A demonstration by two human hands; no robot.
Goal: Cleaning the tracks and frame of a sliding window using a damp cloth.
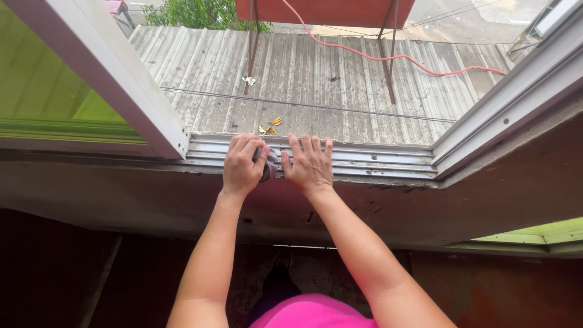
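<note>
A corrugated metal roof was seen beyond the opened window, crossed by a red hose. Below it, the ribbed window track ran left to right, its long axis level across the view. The right hand was laid flat on the track, fingers spread and pointing outward. The left hand was curled shut around a small grey cloth, pressed onto the track between both hands.
</note>
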